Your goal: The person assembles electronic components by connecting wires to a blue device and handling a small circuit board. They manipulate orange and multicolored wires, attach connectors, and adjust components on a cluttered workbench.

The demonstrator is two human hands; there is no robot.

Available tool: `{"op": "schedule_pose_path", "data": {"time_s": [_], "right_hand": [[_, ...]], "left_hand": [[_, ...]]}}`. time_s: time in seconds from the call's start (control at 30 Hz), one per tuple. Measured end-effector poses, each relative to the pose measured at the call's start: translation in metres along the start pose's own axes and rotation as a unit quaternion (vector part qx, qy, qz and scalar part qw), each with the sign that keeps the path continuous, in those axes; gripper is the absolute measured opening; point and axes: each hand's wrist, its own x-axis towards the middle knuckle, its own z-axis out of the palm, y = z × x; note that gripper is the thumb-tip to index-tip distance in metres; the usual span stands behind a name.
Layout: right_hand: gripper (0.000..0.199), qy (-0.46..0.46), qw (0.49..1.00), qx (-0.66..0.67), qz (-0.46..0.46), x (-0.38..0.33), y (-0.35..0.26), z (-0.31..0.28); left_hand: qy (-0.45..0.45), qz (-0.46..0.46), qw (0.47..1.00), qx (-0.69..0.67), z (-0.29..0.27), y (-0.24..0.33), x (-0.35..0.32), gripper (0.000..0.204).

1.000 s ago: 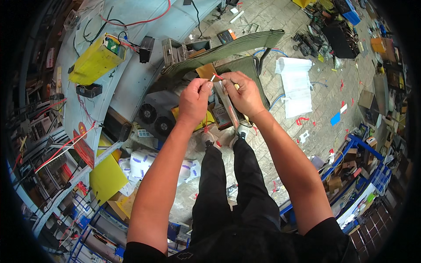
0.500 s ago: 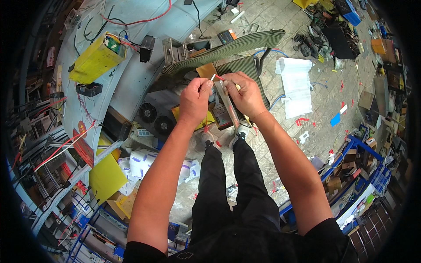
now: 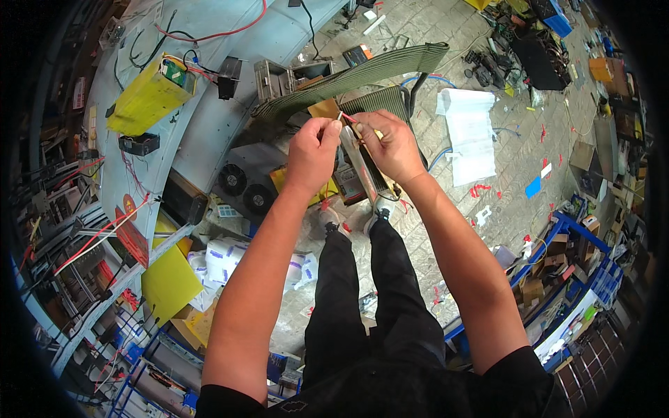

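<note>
My left hand (image 3: 312,153) and my right hand (image 3: 394,148) are raised close together in front of me, both pinched closed. Between the left thumb and forefinger is the end of a thin white piece (image 3: 340,115), too small to identify. The right fingers grip a short red wire (image 3: 348,118), its tip almost meeting the white piece; whether they touch I cannot tell. A long flat silvery strip (image 3: 359,165) hangs beneath the right hand, and its upper attachment is hidden by the fingers. Just beyond the fingertips shows a tan square piece (image 3: 323,109).
A green striped chair (image 3: 348,78) stands beyond my hands. The light-blue bench (image 3: 202,129) at left bears a yellow-wrapped pack (image 3: 150,101) and loose wires. Below it is a dark unit with two fans (image 3: 233,180). White sheeting (image 3: 468,136) and red scraps lie on the floor.
Both hands stay close together at nearly the same place. The white piece and the red wire tip have shifted slightly, and the view has moved a little.
</note>
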Motion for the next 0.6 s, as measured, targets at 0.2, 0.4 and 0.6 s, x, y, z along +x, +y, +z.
{"op": "schedule_pose_path", "data": {"time_s": [0.2, 0.4, 0.6], "right_hand": [[0.025, 0.039, 0.998, 0.008, 0.052, -0.002, 0.011, 0.002], [0.029, 0.056, 0.989, 0.044, 0.132, -0.011, 0.025, 0.003], [0.031, 0.038, 0.985, 0.048, 0.164, -0.027, 0.024, 0.001]], "left_hand": [[-0.016, -0.045, 0.997, -0.052, 0.008, 0.007, 0.006, 0.031], [-0.006, 0.002, 1.0, 0.016, 0.01, -0.01, 0.031, 0.034], [-0.045, 0.003, 0.998, 0.053, -0.01, -0.026, 0.06, 0.038]]}}
